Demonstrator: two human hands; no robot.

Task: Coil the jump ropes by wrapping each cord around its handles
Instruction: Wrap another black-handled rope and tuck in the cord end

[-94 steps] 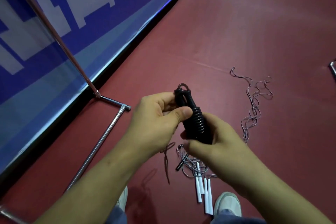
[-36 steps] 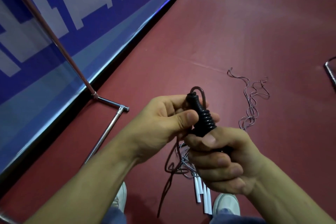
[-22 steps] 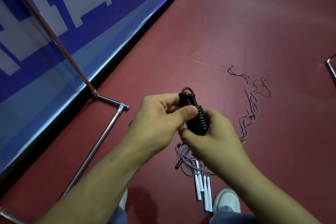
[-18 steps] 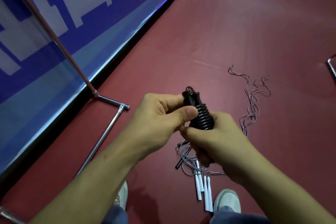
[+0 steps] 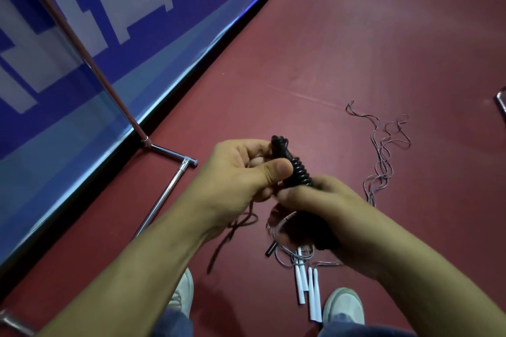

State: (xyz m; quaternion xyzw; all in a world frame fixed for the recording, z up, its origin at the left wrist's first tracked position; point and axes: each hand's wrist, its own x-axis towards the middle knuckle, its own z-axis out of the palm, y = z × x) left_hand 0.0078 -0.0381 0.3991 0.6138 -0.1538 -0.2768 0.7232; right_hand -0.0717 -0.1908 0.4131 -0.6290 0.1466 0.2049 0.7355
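Black rope [image 5: 299,175], gripped L hand [image 5: 236,172], R hand [image 5: 332,213]

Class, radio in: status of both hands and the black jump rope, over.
Left hand pinches black jump rope near its top; right hand grips the lower end. Cord tail hangs loose. White-handled ropes lie on floor below.

a dull red rubbery floor [image 5: 383,35] fills most of the view, crossed by a faint pale seam [image 5: 301,94]. along its left edge stands a glossy blue banner with large white lettering [image 5: 137,8], with a black strip [image 5: 219,49] at its foot. a slim chrome pole [image 5: 90,63] slants down in front of the banner to a chrome base tube [image 5: 164,197] lying on the floor. two pale sneakers [image 5: 345,306] and blue denim hems [image 5: 175,323] show at the bottom. a dark metal-edged object [image 5: 502,102], too cropped to identify, sits at the right border.
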